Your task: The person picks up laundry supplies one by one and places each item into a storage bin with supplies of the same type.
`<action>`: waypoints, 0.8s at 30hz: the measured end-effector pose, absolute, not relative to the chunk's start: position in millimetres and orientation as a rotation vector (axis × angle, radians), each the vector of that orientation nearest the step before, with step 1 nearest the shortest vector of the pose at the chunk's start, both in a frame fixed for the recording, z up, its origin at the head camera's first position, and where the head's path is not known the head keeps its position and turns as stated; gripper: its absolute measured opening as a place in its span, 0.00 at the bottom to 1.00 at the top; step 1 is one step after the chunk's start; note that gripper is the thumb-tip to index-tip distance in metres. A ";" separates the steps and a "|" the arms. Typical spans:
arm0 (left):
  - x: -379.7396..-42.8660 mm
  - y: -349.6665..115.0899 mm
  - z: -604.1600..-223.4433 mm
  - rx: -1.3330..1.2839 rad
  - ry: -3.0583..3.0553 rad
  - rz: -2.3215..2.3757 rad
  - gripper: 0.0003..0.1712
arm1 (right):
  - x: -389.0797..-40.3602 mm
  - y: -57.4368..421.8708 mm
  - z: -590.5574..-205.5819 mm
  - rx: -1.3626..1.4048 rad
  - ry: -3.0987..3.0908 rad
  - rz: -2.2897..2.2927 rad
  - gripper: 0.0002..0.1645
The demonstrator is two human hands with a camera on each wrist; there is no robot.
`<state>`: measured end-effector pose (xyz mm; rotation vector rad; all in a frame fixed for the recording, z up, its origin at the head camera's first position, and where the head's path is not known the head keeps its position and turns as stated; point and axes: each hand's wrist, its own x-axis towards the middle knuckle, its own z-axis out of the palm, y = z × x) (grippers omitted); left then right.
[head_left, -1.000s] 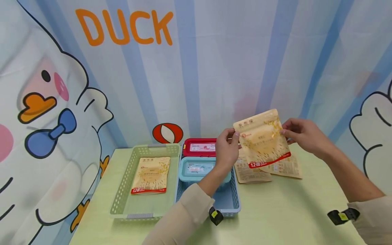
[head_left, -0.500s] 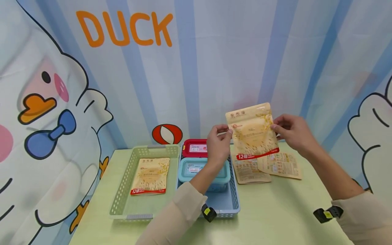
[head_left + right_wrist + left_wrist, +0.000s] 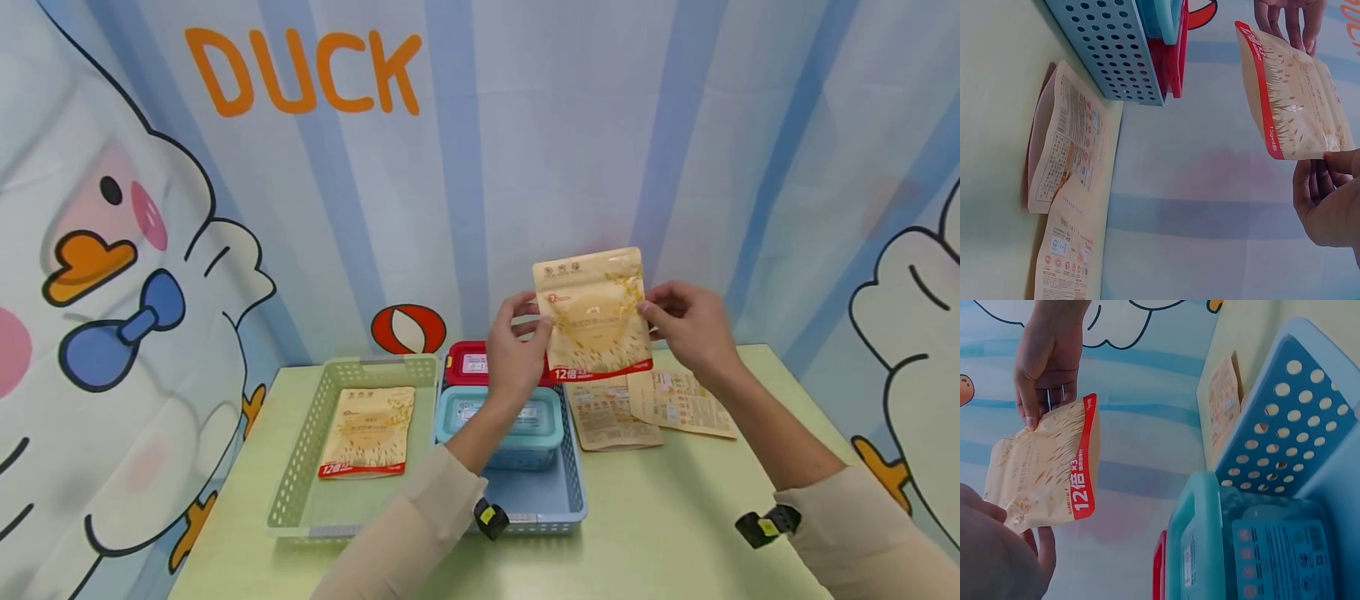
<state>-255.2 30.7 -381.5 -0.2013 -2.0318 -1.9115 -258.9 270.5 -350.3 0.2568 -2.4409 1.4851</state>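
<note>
Up toward ten o'clock both hands have carried the pouch [image 3: 595,321] over the last second, and it now stands straighter, its front to the head camera; baskets and boxes lie as they did. The left hand [image 3: 519,350] pinches its nine o'clock edge and the right hand [image 3: 692,327] its three o'clock edge, each thumb on the front. It is held in the air before the curtain [image 3: 547,125], red band at six o'clock.

At eight o'clock from it, on the worktop [image 3: 622,517], the green basket [image 3: 360,504] holds a second pouch [image 3: 367,432], flat and front up. Just beside, at three o'clock, the blue basket [image 3: 543,522] holds a red box [image 3: 463,367] at its twelve o'clock end and a teal box [image 3: 536,425] near the middle, both lidded.

Past that basket's three o'clock wall lie a third pouch [image 3: 615,421] and a fourth pouch [image 3: 682,404], small print up, the fourth overlapping the third. The left hand and forearm hide part of both boxes, and the left sleeve [image 3: 420,525] covers the blue basket's seven o'clock corner. Orange letters [image 3: 303,71] reading DUCK show at eleven o'clock.
</note>
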 end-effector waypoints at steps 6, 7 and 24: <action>-255.4 25.7 -381.8 -0.172 -2.136 -1.869 0.29 | -259.9 260.6 -353.4 0.209 -2.410 1.476 0.17; -256.0 24.9 -382.1 -0.168 -2.147 -1.860 0.30 | -260.5 257.9 -353.9 0.198 -2.402 1.470 0.17; -262.7 1.5 -373.9 -0.141 -2.149 -1.754 0.33 | -268.8 210.1 -353.5 0.164 -2.337 1.321 0.14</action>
